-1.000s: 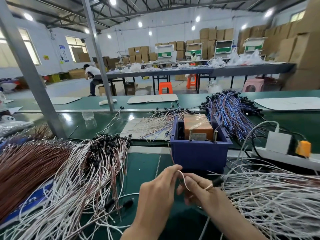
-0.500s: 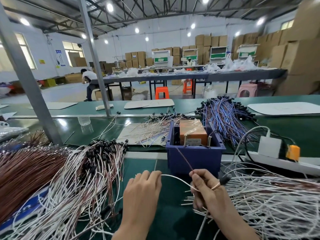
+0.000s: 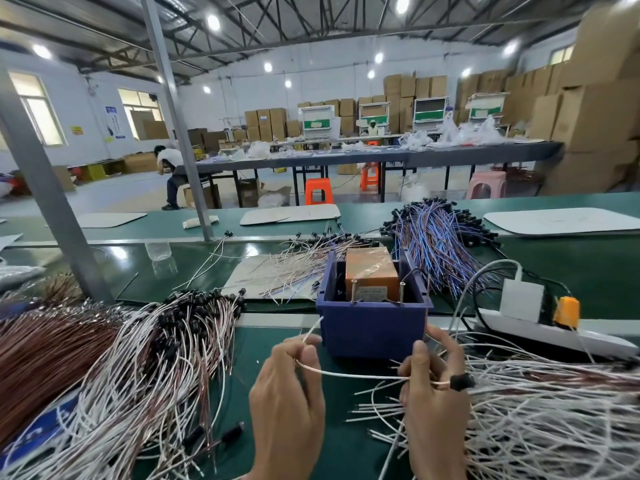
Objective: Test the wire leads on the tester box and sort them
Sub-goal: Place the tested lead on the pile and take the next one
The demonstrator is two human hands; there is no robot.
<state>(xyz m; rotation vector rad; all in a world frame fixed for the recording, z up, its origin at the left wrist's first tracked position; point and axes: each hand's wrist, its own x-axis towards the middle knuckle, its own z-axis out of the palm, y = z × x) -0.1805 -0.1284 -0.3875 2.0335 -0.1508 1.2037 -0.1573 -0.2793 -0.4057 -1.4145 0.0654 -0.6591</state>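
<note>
Holding one white wire lead (image 3: 353, 375) stretched between both hands, just in front of the blue tester box (image 3: 372, 332). Left hand (image 3: 287, 400) pinches it near the bare end, which pokes up past the fingertips. Right hand (image 3: 433, 403) pinches it beside the black cap (image 3: 459, 382). Half a second ago the lead curved slack and the hands were closer together. Untested pile (image 3: 536, 410) lies right of the right fingers.

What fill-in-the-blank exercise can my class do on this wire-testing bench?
The left hand and right hand stretch one wire lead between them, its black end nearest the ____ hand.
The box holding the orange tester is coloured ____.
The brown wire bundle lies on the box's ____ side.
Missing words: right; blue; left.
</note>
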